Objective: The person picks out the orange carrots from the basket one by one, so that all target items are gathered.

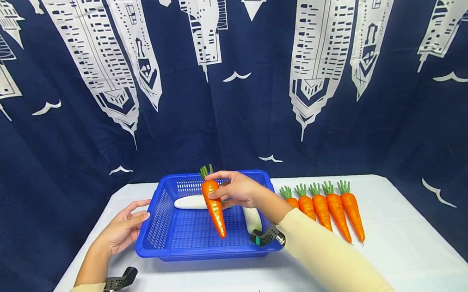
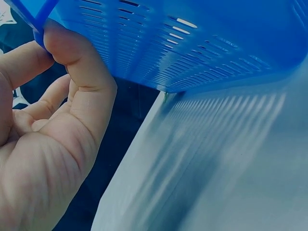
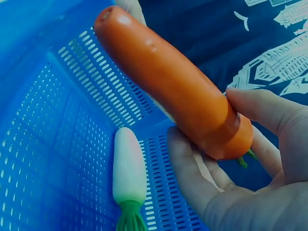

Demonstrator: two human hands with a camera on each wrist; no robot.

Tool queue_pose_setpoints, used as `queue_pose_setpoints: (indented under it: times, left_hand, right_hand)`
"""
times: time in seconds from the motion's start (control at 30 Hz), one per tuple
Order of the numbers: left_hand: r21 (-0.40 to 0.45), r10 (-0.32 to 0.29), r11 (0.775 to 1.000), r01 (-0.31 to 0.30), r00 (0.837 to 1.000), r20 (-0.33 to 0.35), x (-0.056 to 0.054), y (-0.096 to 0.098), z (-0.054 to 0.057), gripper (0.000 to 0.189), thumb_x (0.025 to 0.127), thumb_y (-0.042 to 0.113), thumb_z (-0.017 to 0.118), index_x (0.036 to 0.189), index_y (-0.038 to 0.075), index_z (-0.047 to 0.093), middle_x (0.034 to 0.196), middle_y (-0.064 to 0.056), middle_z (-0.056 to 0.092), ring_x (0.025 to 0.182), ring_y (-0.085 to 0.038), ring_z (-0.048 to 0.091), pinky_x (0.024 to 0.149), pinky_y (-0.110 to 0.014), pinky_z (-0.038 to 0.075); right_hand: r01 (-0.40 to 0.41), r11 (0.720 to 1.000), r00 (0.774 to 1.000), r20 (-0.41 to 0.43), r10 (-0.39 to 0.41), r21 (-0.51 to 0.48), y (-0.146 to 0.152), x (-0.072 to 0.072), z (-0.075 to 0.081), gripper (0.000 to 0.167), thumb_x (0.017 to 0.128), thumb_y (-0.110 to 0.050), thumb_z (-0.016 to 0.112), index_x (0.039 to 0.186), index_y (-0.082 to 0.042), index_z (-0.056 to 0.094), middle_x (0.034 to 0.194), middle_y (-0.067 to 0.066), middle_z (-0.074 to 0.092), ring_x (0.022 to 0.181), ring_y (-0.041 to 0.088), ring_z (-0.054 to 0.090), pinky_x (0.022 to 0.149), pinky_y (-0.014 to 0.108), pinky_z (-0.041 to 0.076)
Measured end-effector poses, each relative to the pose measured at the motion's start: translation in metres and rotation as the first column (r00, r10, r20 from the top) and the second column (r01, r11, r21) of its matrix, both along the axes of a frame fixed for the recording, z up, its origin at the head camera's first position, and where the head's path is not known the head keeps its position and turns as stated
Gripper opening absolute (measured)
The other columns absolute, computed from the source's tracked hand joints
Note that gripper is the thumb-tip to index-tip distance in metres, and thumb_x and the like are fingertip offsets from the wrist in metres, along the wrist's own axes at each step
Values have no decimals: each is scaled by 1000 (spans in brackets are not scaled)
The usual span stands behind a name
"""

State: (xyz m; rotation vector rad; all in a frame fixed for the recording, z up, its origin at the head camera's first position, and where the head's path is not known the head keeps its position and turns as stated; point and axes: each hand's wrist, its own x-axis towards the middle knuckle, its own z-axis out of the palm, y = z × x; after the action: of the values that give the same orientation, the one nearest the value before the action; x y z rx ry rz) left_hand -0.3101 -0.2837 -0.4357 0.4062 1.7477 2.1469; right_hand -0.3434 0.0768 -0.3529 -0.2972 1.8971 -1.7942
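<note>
My right hand (image 1: 239, 189) grips an orange carrot (image 1: 214, 212) near its green-topped end, tip pointing down over the blue basket (image 1: 209, 249). In the right wrist view, thumb and fingers close around the thick end of the carrot (image 3: 168, 77). At the basket's left side, my left hand (image 1: 121, 227) pinches the rim, as the left wrist view shows with thumb and finger on the basket's edge (image 2: 41, 24). Inside the basket lie a white radish (image 1: 190, 203) at the back and a second white radish (image 1: 252, 219) along the right side, partly covered by the right hand.
Several carrots (image 1: 336, 211) lie side by side on the white table (image 1: 196, 290) right of the basket, tops away from me; the right forearm overlaps some of them. Behind the table hangs a dark blue curtain (image 1: 215, 120) with white building prints.
</note>
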Motion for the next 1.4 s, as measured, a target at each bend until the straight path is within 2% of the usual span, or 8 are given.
queue_pose_setpoints:
  times: [0.23,0.43,0.93,1.17,1.4]
  left_hand:
    - [-5,6,1000,-6,1000,2,1,0,0,37,106,1,47,139,17,41,105,1,72,94,-14,75,83,-33,64]
    - [-7,9,1000,-9,1000,6,1,0,1,35,106,2,48,138,18,43,105,0,72,94,-15,75,83,-32,64]
    - [-8,9,1000,-9,1000,4,2,1,3,35,106,2,48,138,18,43,105,1,72,93,-14,75,83,-32,64]
    - [-24,15,1000,-15,1000,-14,1,0,1,36,106,3,49,139,16,42,104,1,73,94,-14,75,84,-32,64]
    - [-25,17,1000,-17,1000,-13,1,1,1,36,106,3,49,139,16,41,105,1,72,95,-14,75,84,-33,64]
  right_hand:
    - [16,998,999,-30,-18,-53,15,7,-4,59,90,4,72,145,-8,54,108,14,70,92,27,72,93,59,59]
    - [37,995,998,-51,-42,-89,28,12,-9,57,91,3,71,144,-10,55,113,14,72,98,27,72,94,59,58]
    - [84,991,993,-68,-92,-109,58,25,-14,55,92,-1,71,145,-9,56,114,15,71,100,29,72,94,60,58]
    - [87,990,993,-73,-95,-107,66,33,-17,57,91,-1,73,144,-10,56,119,16,70,105,29,71,97,59,57]
    - [86,990,993,-76,-95,-112,75,41,-19,61,90,-3,75,146,-9,54,122,18,70,104,31,72,94,56,59]
